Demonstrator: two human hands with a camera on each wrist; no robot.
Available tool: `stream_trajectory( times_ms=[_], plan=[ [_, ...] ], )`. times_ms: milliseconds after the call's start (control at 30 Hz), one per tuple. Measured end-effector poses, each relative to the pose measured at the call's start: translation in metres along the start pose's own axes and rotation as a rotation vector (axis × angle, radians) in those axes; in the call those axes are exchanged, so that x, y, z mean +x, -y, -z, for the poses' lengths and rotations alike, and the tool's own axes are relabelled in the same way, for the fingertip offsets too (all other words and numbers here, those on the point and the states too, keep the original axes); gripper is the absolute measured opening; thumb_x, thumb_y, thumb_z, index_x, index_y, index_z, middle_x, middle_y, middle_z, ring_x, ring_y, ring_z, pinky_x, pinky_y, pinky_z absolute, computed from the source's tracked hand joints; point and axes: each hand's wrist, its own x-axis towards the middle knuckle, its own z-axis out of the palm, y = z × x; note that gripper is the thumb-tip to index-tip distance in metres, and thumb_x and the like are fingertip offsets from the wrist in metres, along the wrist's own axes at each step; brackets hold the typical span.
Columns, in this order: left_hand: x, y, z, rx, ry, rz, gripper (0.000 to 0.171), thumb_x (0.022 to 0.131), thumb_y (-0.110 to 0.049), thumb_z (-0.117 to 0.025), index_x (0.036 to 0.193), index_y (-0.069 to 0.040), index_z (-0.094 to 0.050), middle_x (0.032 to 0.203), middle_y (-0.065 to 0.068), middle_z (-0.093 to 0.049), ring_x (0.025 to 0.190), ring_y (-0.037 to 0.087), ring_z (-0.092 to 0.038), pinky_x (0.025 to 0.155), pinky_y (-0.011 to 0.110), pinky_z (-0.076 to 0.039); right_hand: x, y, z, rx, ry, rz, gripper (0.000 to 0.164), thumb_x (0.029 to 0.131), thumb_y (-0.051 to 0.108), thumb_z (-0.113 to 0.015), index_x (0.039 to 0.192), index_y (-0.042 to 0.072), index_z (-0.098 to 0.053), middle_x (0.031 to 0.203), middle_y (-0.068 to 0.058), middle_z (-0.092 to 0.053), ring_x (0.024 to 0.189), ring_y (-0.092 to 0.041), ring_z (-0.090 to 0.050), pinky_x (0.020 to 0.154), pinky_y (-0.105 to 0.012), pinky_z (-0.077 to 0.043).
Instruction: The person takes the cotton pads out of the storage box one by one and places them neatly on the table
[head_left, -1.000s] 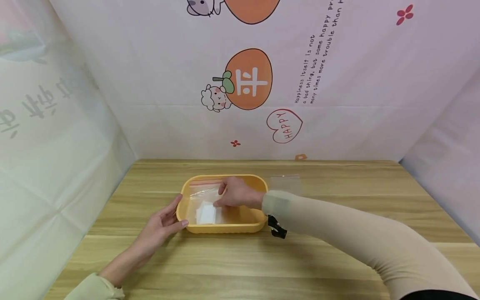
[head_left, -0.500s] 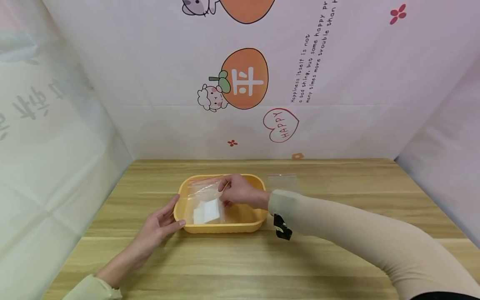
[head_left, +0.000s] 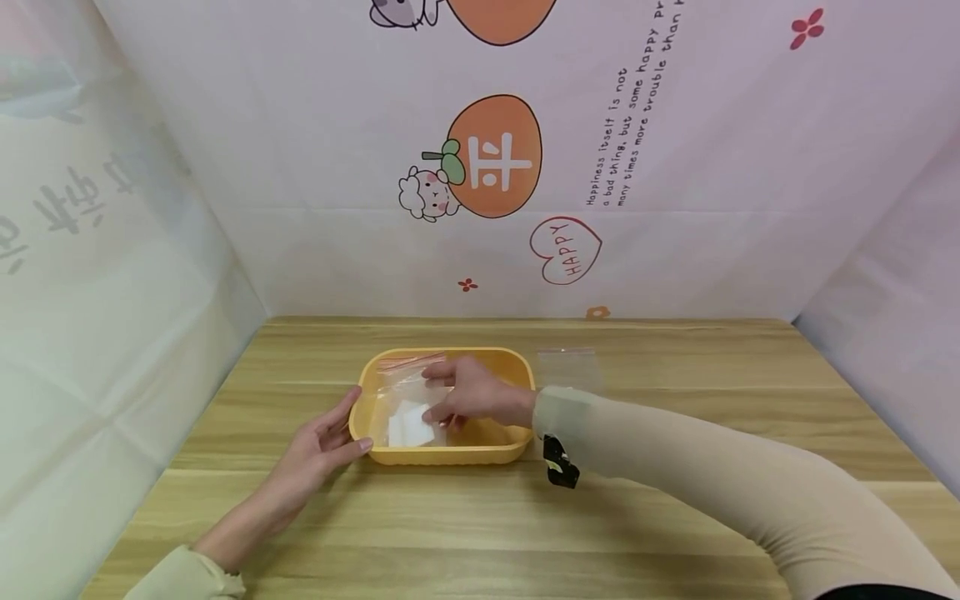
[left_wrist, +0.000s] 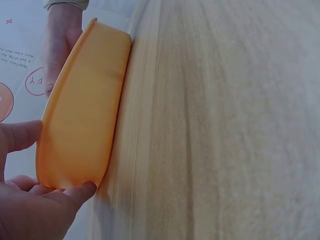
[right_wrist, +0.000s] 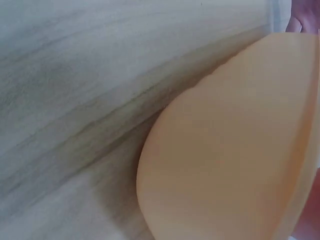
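A yellow plastic basket (head_left: pixel 450 456) with rounded ends stands on the wooden table. My left hand (head_left: pixel 318 450) grips its left end, thumb at the near corner of the rim; in the left wrist view the fingers (left_wrist: pixel 82 192) reach under that end. Inside the basket lies a clear zip bag (head_left: pixel 408 385) with red lines at its top, over flat white pieces (head_left: pixel 408 427). My right hand (head_left: pixel 472 393) is in the basket at the bag's right side, thumb at the white pieces and index finger stretched apart from it. Its other fingers are partly hidden.
Right of the basket, another clear zip bag (head_left: pixel 566 367) lies flat on the table (head_left: pixel 675 375), partly behind the right sleeve (head_left: pixel 660 433). A white printed cloth (head_left: pixel 337 167) hangs behind the table and along both sides.
Half a second ago my right hand held a white piece tilted up at the bag's right side. Now the pieces lie lower and the thumb and index finger are spread. The left hand stays put.
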Motion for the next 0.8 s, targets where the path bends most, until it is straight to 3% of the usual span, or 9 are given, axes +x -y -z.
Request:
stream_trajectory(
  times_ms=[167, 433, 600, 800],
  plan=[
    [0.000, 0.000, 0.000, -0.004, 0.003, -0.009, 0.087, 0.101, -0.009, -0.070, 0.167, -0.001, -0.014, 0.174, 0.014, -0.009, 0.155, 0.034, -0.023, 0.109, 0.019, -0.037, -0.005, 0.004, 0.001, -0.003, -0.006, 0.019, 0.079, 0.086, -0.006, -0.083, 0.156, -0.001, -0.048, 0.152, -0.022, -0.055, 0.055, -0.018, -0.063, 0.054, -0.028, -0.060],
    [0.000, -0.002, -0.001, -0.002, 0.002, -0.005, 0.085, 0.102, -0.007, -0.068, 0.167, -0.001, -0.013, 0.174, 0.014, -0.009, 0.155, 0.035, -0.023, 0.110, 0.020, -0.037, -0.017, 0.019, 0.018, -0.064, -0.008, 0.051, 0.083, 0.087, -0.005, -0.083, 0.160, 0.004, -0.043, 0.159, -0.015, -0.049, 0.059, -0.018, -0.067, 0.066, -0.044, -0.065],
    [0.000, -0.002, -0.001, 0.004, 0.005, -0.007, 0.086, 0.102, -0.008, -0.069, 0.167, -0.001, -0.014, 0.174, 0.015, -0.009, 0.155, 0.036, -0.024, 0.111, 0.022, -0.037, -0.025, 0.028, 0.031, -0.041, -0.008, 0.078, 0.083, 0.087, -0.005, -0.083, 0.159, 0.004, -0.044, 0.158, -0.014, -0.050, 0.060, -0.017, -0.067, 0.060, -0.034, -0.063],
    [-0.002, -0.001, 0.000, 0.006, 0.015, -0.009, 0.087, 0.103, -0.011, -0.069, 0.167, -0.001, -0.012, 0.174, 0.014, -0.008, 0.155, 0.035, -0.022, 0.111, 0.022, -0.037, -0.041, 0.040, 0.048, -0.048, -0.031, 0.101, 0.085, 0.087, -0.003, -0.085, 0.161, 0.007, -0.043, 0.159, -0.012, -0.050, 0.060, -0.018, -0.068, 0.060, -0.032, -0.063]
  ],
)
